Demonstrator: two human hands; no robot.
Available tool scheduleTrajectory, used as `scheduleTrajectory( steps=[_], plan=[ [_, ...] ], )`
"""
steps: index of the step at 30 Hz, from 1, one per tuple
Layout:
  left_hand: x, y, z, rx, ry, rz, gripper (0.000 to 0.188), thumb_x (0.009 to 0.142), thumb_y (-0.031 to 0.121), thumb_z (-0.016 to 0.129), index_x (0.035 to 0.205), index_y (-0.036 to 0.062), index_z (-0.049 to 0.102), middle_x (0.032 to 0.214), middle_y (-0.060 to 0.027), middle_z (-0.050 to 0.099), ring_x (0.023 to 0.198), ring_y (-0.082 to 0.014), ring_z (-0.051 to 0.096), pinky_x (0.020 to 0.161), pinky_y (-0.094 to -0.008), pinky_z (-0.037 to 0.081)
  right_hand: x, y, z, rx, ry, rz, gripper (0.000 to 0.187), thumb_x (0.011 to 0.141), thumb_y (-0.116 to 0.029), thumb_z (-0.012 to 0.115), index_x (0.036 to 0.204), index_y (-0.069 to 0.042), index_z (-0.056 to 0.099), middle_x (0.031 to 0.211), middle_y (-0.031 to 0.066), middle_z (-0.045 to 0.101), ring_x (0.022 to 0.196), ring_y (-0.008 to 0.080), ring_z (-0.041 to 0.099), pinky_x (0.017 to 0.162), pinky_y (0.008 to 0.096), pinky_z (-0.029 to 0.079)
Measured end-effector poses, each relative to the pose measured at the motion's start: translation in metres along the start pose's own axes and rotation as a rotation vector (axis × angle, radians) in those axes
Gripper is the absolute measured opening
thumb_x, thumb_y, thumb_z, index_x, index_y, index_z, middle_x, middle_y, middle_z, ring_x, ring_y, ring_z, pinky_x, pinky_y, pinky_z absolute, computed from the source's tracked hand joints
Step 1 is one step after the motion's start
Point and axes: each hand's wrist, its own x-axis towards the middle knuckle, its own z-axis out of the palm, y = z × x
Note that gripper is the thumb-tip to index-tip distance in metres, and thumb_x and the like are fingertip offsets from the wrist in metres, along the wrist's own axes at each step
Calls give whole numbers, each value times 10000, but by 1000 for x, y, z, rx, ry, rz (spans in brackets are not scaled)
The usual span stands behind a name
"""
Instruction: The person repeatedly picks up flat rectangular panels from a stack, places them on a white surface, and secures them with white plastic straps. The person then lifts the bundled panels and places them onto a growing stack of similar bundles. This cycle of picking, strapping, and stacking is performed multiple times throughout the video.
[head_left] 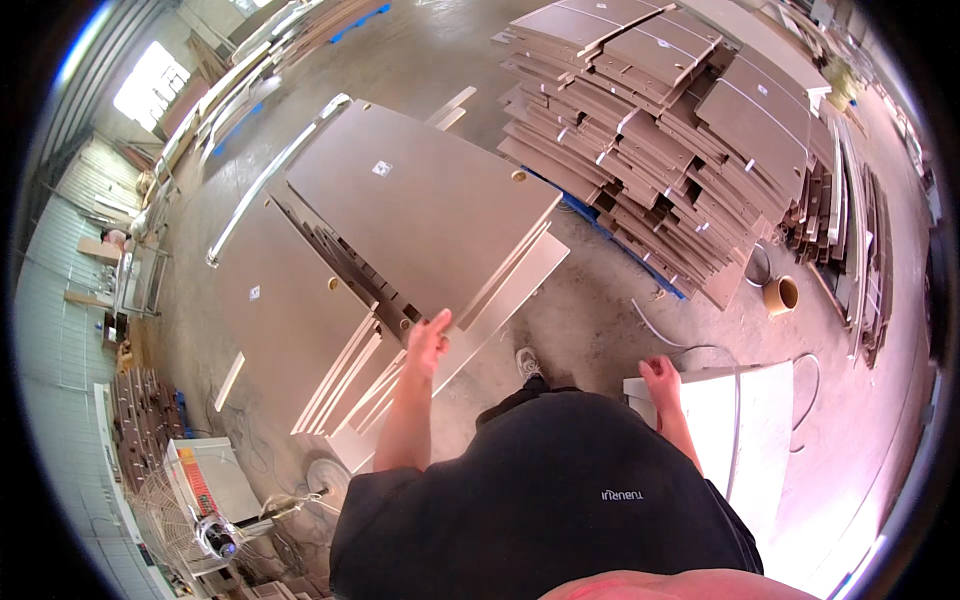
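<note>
My left hand is at the near edge of two stacks of brown panels, with its fingers apart and nothing seen in it. The right stack's top panel has a small white label and a round hole near one corner. The left stack's top panel also bears a label and a hole, and several pale panel edges show below it. A dark gap runs between the stacks, near my left hand. My right hand hangs by a white surface, loosely curled with thumb apart, and no held thing shows.
Strapped brown panels are piled high on a blue pallet ahead to the right. Beyond them stand a brown tape roll and more stacked boards. A fan stands at the lower left. A cable lies on the floor.
</note>
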Motion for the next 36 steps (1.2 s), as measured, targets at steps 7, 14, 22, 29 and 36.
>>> scheduleTrajectory(
  steps=[7,14,22,29,36],
  plan=[
    [-135,-42,44,88,41,134,322,900,309,790,996,18,692,806,-20,645,561,-114,540,538,-283,463,-24,-188,40,-273,-73,-985,675,791,-393,803,1377,-132,592,1432,81,617,1416,286,490,1193,489,363],
    [-250,4,38,163,-310,282,288,987,260,701,1031,-23,678,754,-43,634,638,-144,605,595,-291,495,-92,-253,61,-110,4,-1268,582,707,-237,808,1256,-97,677,1311,93,702,1249,289,659,1100,498,496],
    [-156,5,40,139,-581,486,645,1054,480,559,1491,30,412,1381,-138,566,1219,-238,580,946,-375,490,-171,-320,14,209,107,-1069,385,822,-101,764,1179,31,711,1008,190,767,924,233,765,783,340,583],
    [-62,-90,-49,-575,-722,-216,765,1062,582,446,1611,76,278,1610,-160,380,1480,-349,372,1191,-515,351,-245,-369,2,634,156,-585,380,1016,-133,667,1327,83,627,1146,96,704,997,113,615,880,276,497],
    [-64,-56,-150,-247,-334,-347,607,1062,478,527,1493,53,472,1485,-147,517,1334,-325,518,1119,-502,437,-257,-241,27,546,119,-50,420,986,-171,689,1341,43,619,1120,84,721,963,128,669,774,292,558]
  ],
)
